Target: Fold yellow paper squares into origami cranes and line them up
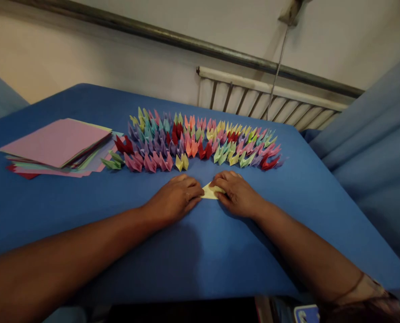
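A small pale yellow piece of folded paper (210, 192) lies on the blue table (200, 251) between my two hands. My left hand (175, 197) has its fingers curled and presses on the paper's left side. My right hand (235, 193) is also closed, its fingertips pinching the paper's right side. Most of the paper is hidden under my fingers. Just beyond my hands stand several rows of small folded paper pieces (200, 139) in many colours.
A stack of flat coloured paper sheets (60, 146), pink on top, lies at the left of the table. A radiator (270, 101) and a wall pipe run behind the table. Blue fabric (378, 148) hangs at the right.
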{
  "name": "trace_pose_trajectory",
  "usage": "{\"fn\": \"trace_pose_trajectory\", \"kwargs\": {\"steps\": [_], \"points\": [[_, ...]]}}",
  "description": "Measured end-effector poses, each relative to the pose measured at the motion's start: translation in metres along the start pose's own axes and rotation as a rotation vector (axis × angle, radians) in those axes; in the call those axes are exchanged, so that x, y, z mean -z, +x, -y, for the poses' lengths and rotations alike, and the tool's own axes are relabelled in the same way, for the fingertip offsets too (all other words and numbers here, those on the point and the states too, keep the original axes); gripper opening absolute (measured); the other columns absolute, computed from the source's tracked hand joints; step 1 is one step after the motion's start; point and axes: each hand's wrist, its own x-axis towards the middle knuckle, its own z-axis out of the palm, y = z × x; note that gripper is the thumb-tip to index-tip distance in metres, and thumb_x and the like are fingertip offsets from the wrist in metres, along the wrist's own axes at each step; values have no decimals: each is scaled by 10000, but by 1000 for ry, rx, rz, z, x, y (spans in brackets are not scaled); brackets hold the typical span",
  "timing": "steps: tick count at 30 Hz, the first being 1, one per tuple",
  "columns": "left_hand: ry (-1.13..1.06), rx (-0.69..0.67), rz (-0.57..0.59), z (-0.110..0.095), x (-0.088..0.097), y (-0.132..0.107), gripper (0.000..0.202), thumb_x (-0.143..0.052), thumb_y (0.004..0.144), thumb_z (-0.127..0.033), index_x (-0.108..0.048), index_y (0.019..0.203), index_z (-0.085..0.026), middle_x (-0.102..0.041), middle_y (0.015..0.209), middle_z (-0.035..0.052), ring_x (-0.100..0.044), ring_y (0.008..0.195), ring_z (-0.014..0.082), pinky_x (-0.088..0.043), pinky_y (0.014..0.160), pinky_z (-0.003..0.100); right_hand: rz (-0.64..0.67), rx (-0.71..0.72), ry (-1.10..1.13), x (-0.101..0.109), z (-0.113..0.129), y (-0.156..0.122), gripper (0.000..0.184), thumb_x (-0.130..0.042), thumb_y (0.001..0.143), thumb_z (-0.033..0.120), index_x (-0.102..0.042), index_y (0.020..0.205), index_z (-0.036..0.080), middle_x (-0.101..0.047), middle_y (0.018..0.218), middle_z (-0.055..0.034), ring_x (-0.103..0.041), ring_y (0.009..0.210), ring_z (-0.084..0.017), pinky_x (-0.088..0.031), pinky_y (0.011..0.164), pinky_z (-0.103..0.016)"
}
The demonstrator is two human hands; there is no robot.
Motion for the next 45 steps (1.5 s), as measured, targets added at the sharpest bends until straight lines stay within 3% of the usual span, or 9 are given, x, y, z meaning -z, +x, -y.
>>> {"fn": "trace_pose_trajectory", "kwargs": {"steps": [7, 12, 20, 24, 27, 30, 33, 41, 45], "points": [[178, -59, -24, 10, 1, 6, 221, -468, 966, -258, -671, 941, -174, -650, 990, 66, -518, 893, 229, -394, 807, 388, 50, -115, -22, 8, 15, -7, 214, -563, 892, 290, -631, 1070, 193, -605, 958, -74, -555, 883, -206, -423, 841, -367], [137, -31, -59, 6, 0, 5, 211, -474, 952, -231, -674, 926, -169, -640, 940, 74, -530, 854, 217, -417, 787, 373, 84, -181, 63, 8, 29, -14, 171, -533, 913, 280, -638, 1000, 177, -634, 892, -71, -584, 818, -191, -452, 769, -332], [84, -90, -26, -13, -8, -3, 285, -419, 965, -211, -641, 1137, -161, -654, 1156, 95, -583, 996, 224, -471, 899, 383, 5, 12, 137, 1, 6, -11, 115, -560, 883, 195, -632, 973, 201, -561, 1267, -105, -528, 1176, -219, -392, 1023, -435], [34, -127, -22, -15, -11, -4, 262, -470, 943, -207, -648, 1129, -157, -672, 1138, 107, -593, 1031, 242, -472, 937, 416, -152, -73, 162, -8, 3, -10, 309, -553, 864, 154, -542, 1171, 184, -462, 1392, -153, -469, 1262, -241, -393, 1034, -446], [-20, -160, -41, -18, -14, -6, 262, -492, 942, -221, -642, 1149, -164, -674, 1151, 110, -593, 1082, 244, -457, 980, 427, -231, -159, 172, -16, 0, -5, 412, -586, 850, 173, -496, 1253, 186, -550, 1261, -141, -545, 1117, -235, -440, 958, -429], [-42, -185, -32, -21, -19, -10, 286, -517, 934, -234, -622, 1193, -172, -661, 1201, 111, -583, 1142, 248, -447, 1005, 431, -164, -130, 189, -20, -2, 1, 205, -571, 862, 165, -599, 1062, 200, -622, 985, -66, -571, 925, -196, -462, 843, -355], [-28, -197, -27, -23, -23, -13, 314, -532, 924, -237, -603, 1223, -173, -638, 1257, 111, -562, 1190, 251, -437, 1025, 426, -136, -97, 164, -19, 0, 3, 95, -530, 884, 144, -604, 890, 203, -595, 861, -31, -553, 846, -169, -441, 774, -301], [61, -185, 8, -21, -19, -10, 298, -533, 931, -252, -625, 1193, -144, -672, 1198, 101, -591, 1128, 265, -451, 998, 428, -13, -147, -117, -4, 22, -8, 148, -467, 933, 168, -609, 893, 178, -592, 874, -76, -538, 804, -197, -419, 726, -325], [54, -224, 25, -23, -18, -9, 272, -507, 941, -223, -632, 1175, -163, -679, 1189, 82, -584, 1138, 251, -438, 1014, 416, 3, -90, -79, 0, 23, -10, 170, -467, 941, 174, -617, 861, 187, -608, 962, -88, -546, 888, -201, -428, 787, -334]]}}
